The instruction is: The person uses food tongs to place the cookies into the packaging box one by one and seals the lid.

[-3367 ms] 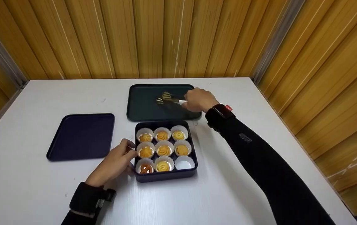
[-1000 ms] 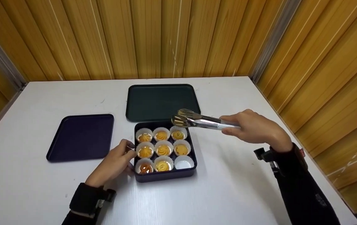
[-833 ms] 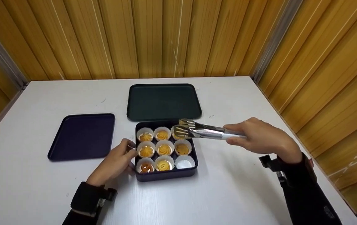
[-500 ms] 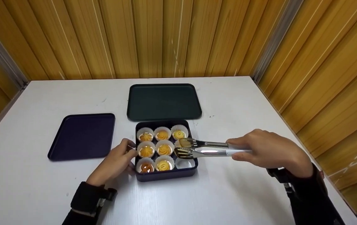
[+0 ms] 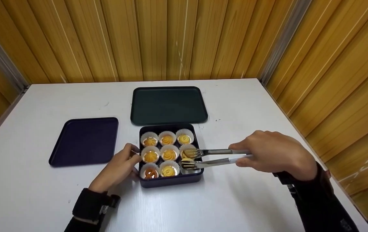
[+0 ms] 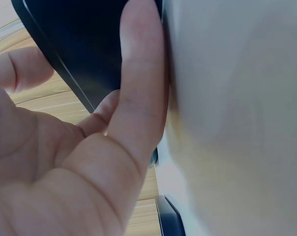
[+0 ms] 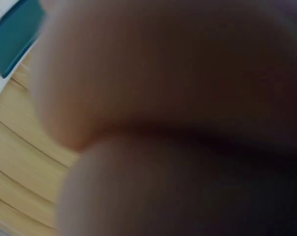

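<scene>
A dark navy box (image 5: 171,183) holds rows of white paper cups with swirled yellow-orange cookies (image 5: 169,154); a glossy reddish-brown piece (image 5: 151,173) sits in the front left cup. My left hand (image 5: 119,167) rests its fingers against the box's left side; the left wrist view shows its thumb (image 6: 141,73) lying straight along that wall. My right hand (image 5: 271,154) grips metal tongs (image 5: 216,151) by their white-sided handles. Their slotted tips are slightly apart over the middle and front cups of the right column, with a yellow patch between them. Those two cups are partly hidden.
A dark green tray (image 5: 169,104) lies just behind the box. To the left is a flat navy tray or lid (image 5: 85,141). All stand on a white table (image 5: 235,106), with wood-patterned walls (image 5: 151,38) at the back and right.
The tongs went from the green tray to the box's back right cup, then down its right column toward the front. Their tips have spread slightly. The left hand has stayed in place.
</scene>
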Motion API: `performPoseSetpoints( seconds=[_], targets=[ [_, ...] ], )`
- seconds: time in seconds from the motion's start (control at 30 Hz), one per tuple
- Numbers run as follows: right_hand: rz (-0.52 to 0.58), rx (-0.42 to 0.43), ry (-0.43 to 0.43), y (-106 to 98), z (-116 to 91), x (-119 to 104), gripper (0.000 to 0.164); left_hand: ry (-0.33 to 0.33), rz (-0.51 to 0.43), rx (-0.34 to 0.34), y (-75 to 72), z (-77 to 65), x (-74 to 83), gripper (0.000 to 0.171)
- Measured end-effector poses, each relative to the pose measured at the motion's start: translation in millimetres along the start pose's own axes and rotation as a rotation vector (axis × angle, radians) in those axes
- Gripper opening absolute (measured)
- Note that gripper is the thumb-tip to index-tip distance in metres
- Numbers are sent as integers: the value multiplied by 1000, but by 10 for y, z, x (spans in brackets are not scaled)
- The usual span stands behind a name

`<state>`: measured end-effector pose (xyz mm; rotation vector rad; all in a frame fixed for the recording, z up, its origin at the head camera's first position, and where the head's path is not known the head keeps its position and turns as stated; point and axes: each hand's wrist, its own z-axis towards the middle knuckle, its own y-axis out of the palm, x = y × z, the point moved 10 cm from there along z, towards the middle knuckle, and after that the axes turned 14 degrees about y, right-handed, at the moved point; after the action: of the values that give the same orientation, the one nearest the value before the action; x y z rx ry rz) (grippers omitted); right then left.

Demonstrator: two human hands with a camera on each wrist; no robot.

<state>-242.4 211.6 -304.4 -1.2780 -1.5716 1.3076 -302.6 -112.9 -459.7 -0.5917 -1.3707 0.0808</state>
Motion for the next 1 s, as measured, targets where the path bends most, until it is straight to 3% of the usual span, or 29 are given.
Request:
performPoseSetpoints(
  seconds=[0.53, 1.0],
  targets=[
    [-280, -27, -5, -161, 71, -416, 7, -4, -20, 1, 4, 1, 5, 30],
    [-236, -27, -4, -148, 111, -429, 7, -4, 1, 4, 1, 2, 2, 31]
  ],
)
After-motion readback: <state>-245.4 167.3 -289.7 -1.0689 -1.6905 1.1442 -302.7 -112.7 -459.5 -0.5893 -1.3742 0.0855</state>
